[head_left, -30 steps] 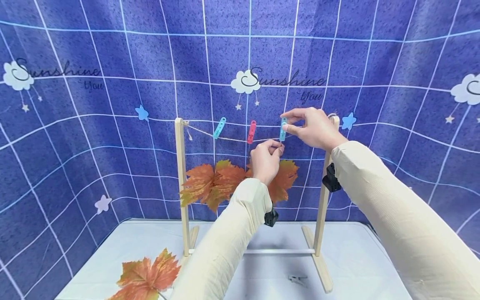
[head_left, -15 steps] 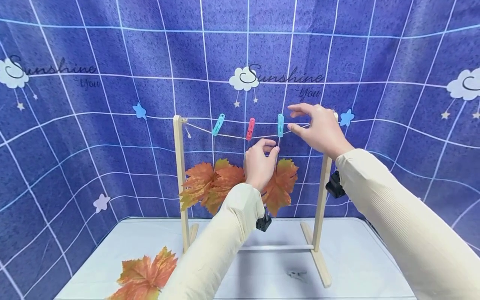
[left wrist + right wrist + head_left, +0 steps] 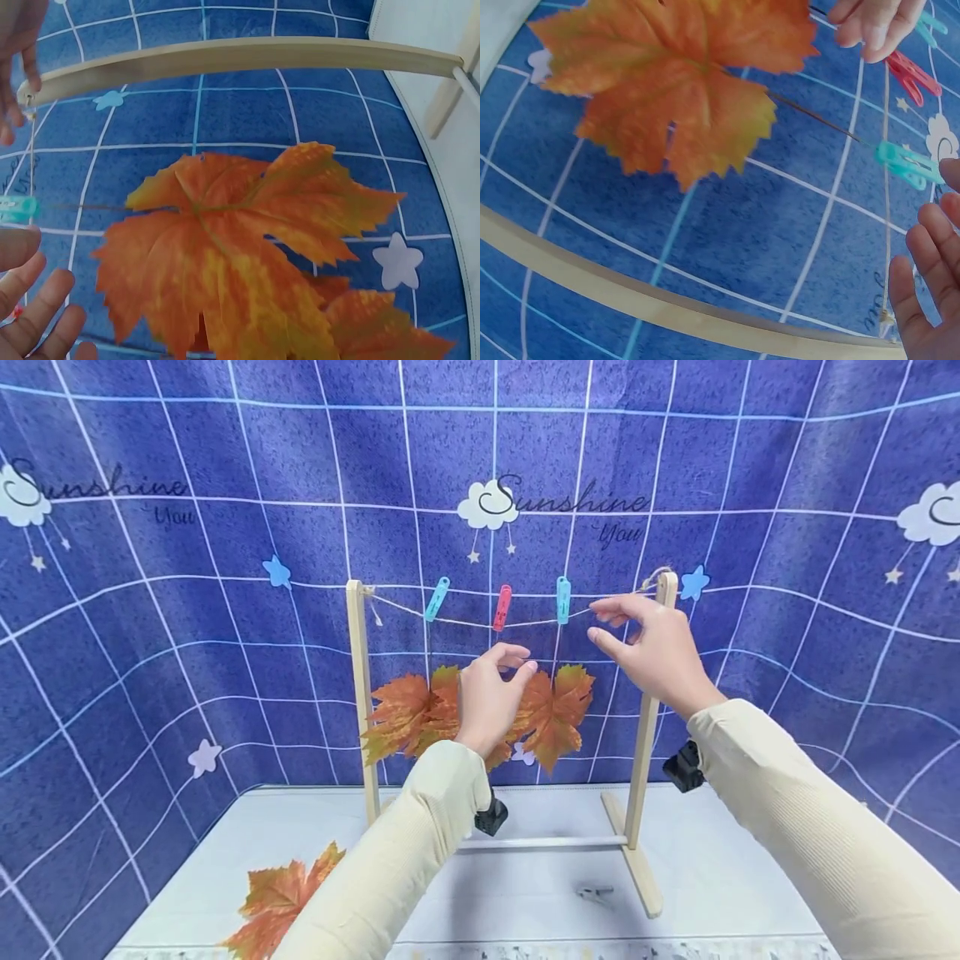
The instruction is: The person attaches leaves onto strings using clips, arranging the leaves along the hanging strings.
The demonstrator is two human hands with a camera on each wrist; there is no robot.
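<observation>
My left hand (image 3: 489, 700) hovers in front of the hanging leaves, fingers loosely bent and holding nothing. To the right of the line's third peg, my right hand (image 3: 654, 647) is relaxed, thumb and fingers apart. That blue clothespin (image 3: 563, 601) clips a leaf stem to the string (image 3: 886, 225); its orange maple leaf (image 3: 675, 67) hangs below. A red clothespin (image 3: 502, 608) sits mid-string, and another blue clothespin (image 3: 437, 599) leans at the left. Beneath them hang more orange leaves (image 3: 401, 710), partly hidden behind my left hand.
A wooden frame (image 3: 643, 760) with a white crossbar (image 3: 547, 842) stands on the white table (image 3: 540, 927). One loose maple leaf (image 3: 273, 906) lies at the front left, partly under my left sleeve. A grey clothespin (image 3: 595, 894) lies near the frame's right foot. Behind is a blue patterned curtain (image 3: 300, 460).
My right hand has let go of the right blue clothespin and moved right. The left hand has released the stem, drawing back left and down. The pegged leaf hangs on its own.
</observation>
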